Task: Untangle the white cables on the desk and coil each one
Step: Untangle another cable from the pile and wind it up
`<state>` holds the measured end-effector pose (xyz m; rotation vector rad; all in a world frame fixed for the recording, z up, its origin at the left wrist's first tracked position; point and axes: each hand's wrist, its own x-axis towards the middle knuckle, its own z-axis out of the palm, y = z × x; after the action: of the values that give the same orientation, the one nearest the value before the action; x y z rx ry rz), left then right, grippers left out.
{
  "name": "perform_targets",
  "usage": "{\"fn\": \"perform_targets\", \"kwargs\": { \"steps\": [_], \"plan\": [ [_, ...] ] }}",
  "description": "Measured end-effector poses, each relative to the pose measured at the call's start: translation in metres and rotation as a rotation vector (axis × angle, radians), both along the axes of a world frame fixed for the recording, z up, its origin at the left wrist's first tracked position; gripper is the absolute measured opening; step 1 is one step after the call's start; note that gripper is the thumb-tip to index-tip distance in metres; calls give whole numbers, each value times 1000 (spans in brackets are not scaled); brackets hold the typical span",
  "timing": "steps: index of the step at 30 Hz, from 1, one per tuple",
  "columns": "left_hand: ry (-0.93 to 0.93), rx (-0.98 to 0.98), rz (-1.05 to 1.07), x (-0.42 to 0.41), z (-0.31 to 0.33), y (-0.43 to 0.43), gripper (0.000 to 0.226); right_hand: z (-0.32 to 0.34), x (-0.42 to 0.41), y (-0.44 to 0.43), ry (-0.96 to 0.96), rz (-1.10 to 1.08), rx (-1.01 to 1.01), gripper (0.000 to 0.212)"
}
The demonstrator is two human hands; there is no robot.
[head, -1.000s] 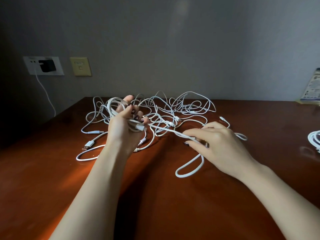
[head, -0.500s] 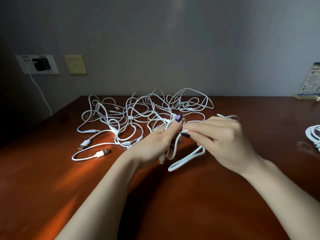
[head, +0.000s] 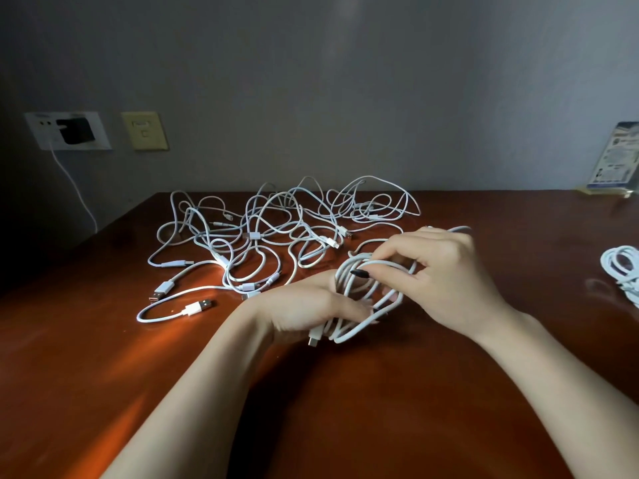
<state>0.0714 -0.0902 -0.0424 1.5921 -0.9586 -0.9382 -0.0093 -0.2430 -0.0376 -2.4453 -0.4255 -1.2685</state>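
A desk of glossy red-brown wood is seen against a flat grey wall, with warm light streaked over its left part. The tangle of white cables is spread over the far middle of the desk. The cords are thin, round and rubbery, looped over and under one another, and several loops stand springily off the wood. It is judged to be parked there so that one cable at a time can be drawn toward the person. The left hand is held near the desk's middle as a former. A coil of one cable is gripped in it with the thumb laid across the loops, and the other fingers are hidden behind them (their curl cannot be told). The right hand is set just beside it, with index finger and thumb pinching a strand at the coil's top and the remaining fingers loosely curled, apparently so that the next turn can be laid on. A bundle (likely a finished cable) is put aside at the right edge, well apart from the tangle. Flat metal USB plugs are seen at the tangle's near left edge. A small connector hangs below the left palm. Most cables are judged not yet untangled.
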Motion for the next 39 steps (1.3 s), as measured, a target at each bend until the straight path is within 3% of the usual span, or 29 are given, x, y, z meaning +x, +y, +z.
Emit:
{"fn": "perform_targets", "kwargs": {
  "steps": [4,8,12,17,20,22,29,34,39],
  "plan": [
    [160,4,-55,-4,7,-2,23,1,0,3,-6,-64,12,29],
    [42,218,-56,-2,-1,-4,38,0,-1,3,21,-128,78,36],
    [268,-19,-36,10,4,0,20,1,-1,0,18,-153,127,41],
    [315,-148,13,14,7,5,37,3,-3,-2,-49,-224,145,32],
    [315,-243,141,23,9,7,34,0,-2,-8,-76,-287,125,29],
    [411,-372,215,26,13,9,32,-2,-1,-10,-70,-304,128,31],
    [784,-688,348,31,16,14,37,-10,2,-9,163,-222,88,47],
    [1015,-911,460,44,17,26,41,-8,0,-5,312,-100,166,37],
    [1209,-1183,583,62,11,45,45,-6,-2,-3,366,-119,169,43]
  ]
}}
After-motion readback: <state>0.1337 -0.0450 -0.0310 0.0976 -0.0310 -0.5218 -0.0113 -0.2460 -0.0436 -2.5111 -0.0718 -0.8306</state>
